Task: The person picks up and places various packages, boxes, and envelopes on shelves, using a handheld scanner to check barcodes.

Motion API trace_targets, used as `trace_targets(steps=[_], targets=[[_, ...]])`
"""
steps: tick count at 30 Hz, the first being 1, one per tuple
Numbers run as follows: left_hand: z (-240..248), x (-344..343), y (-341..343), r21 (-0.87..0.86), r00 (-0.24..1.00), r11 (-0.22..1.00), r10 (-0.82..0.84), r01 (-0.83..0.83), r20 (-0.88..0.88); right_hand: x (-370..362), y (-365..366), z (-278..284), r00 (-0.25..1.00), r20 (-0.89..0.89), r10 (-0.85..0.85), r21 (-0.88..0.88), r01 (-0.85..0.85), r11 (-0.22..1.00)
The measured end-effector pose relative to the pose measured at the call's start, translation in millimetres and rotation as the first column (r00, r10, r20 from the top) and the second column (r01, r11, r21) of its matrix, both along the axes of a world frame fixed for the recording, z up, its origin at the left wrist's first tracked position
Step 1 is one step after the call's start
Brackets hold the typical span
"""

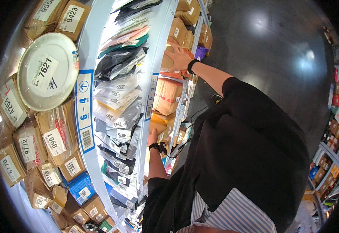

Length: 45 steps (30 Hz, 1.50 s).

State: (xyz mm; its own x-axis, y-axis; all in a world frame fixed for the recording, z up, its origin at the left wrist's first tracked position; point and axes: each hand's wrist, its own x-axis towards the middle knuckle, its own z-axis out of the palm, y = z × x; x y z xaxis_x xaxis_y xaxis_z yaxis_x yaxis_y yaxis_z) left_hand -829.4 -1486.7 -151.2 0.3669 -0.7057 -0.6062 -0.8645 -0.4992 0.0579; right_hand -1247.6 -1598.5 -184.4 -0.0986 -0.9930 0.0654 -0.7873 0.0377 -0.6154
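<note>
My right hand reaches into the middle shelf bay with its fingers spread over a plain brown package. Orange-red wrapping shows just below that hand. Lower down, my left hand is in the same bay beside a cardboard box, its fingers mostly hidden. Between the two hands lies a brown parcel with red print. Both wrists carry dark bands.
A pale shelf upright stands left of my hands. Beyond it are stacked grey mailing bags, a round white wrapped plate and labelled boxes. A dark cable hangs near my left wrist. Grey floor and another rack lie right.
</note>
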Motion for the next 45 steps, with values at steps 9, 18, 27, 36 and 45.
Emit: trace_targets(steps=[9, 18, 27, 36, 45], targets=[[-48.8, 17.8, 20.1, -0.17, 0.941, 0.984, 0.101, -0.048, 0.323, 28.3, 122.9, 4.0, 0.946, 0.123, -0.301, 0.184, 0.276, 0.943], [-20.4, 35.8, 24.3, -0.129, 0.999, 0.992, 0.003, 0.004, 0.053, 53.8, 214.8, -6.0, 0.858, 0.296, -0.42, 0.01, 0.437, 0.9], [-26.4, 25.0, 44.3, -0.365, 0.977, 0.921, -0.06, 0.133, 0.206, 51.7, 244.4, -16.7, 0.878, 0.318, -0.358, -0.049, 0.392, 0.919], [-15.2, -113.5, -10.8, -0.576, 0.977, 0.792, -0.203, 0.2, 0.06, 14.8, 180.0, -17.5, 0.917, 0.398, -0.043, 0.011, 0.042, 0.999], [-1.5, -223.3, -83.2, -0.528, 0.995, 0.843, -0.077, 0.102, 0.07, -9.7, 117.1, 6.4, 0.862, 0.478, 0.169, 0.04, -0.214, 0.976]])
